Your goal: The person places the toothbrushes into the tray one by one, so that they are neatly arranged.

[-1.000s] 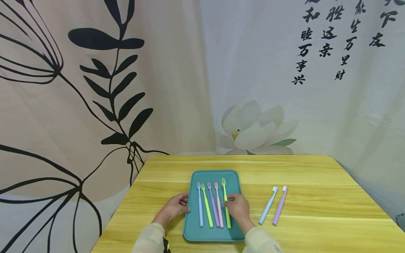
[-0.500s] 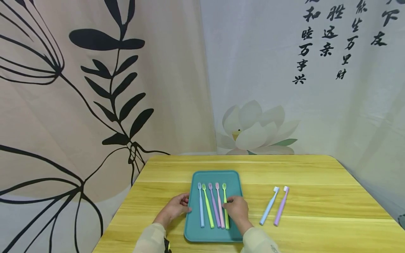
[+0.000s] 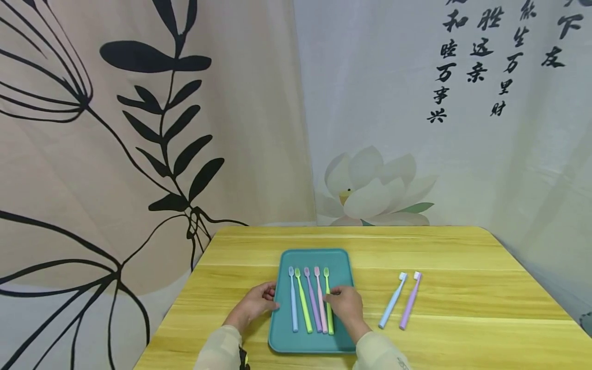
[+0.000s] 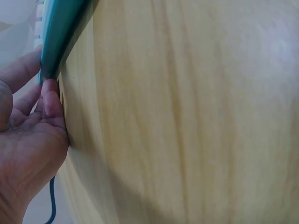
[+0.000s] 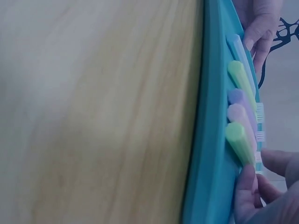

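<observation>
A teal tray (image 3: 312, 343) holds a row of toothbrushes, bristle heads at the far end: blue (image 3: 293, 306), green (image 3: 303, 306), purple (image 3: 313, 303), pink (image 3: 320, 303) and a second green one (image 3: 330, 321) at the right. My right hand (image 3: 347, 307) pinches this rightmost green toothbrush partway along its handle, close beside the pink one. In the right wrist view, thumb and fingers meet at the green handle (image 5: 239, 140). My left hand (image 3: 253, 304) grips the tray's left edge, thumb at the rim; the left wrist view shows its fingers by the tray wall (image 4: 63, 32).
Two more toothbrushes, light blue (image 3: 393, 300) and purple (image 3: 410, 302), lie on the wooden table (image 3: 472, 308) to the right of the tray. A printed curtain (image 3: 259, 128) hangs behind the table.
My right hand has drawn the rightmost green toothbrush slightly nearer and left, toward the pink one, its head now level with the others. The left hand stays at the tray edge.
</observation>
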### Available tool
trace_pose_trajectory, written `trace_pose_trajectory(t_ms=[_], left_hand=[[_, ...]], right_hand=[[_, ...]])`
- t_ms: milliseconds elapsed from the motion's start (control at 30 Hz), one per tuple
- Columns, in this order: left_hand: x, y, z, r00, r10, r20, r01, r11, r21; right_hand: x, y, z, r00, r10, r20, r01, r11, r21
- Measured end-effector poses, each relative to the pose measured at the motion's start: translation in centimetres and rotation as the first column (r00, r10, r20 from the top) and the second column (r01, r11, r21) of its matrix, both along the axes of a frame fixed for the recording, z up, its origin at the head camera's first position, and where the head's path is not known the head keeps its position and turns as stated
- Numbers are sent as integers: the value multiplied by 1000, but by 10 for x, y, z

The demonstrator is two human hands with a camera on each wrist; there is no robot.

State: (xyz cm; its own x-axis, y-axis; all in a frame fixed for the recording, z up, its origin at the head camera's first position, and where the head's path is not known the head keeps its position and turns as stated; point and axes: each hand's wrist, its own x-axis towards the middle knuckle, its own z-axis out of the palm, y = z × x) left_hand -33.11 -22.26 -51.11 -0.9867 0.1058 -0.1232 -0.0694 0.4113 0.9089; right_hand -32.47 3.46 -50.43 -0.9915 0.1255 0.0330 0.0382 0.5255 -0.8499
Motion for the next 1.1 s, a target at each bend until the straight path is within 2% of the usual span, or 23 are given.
trace_pose_trajectory(t_ms=[367,600,800,1100], left_hand=[[0,-1,1,1000,2,-8,-2,1000,-4],[-2,-1,-3,1000,-5,-1,5,1000,-22],[-1,-1,0,1000,-3,-10,2,1000,-21],[-1,0,-1,1000,8,-8,-8,1000,-19]], right_hand=[[-3,9,9,998,11,-60,-11,1000,-2],[-4,20,19,999,-17,-49,17,1000,-7],[-5,31,26,998,-43,-43,44,999,7],[-7,49,29,996,-81,-38,82,997,10]])
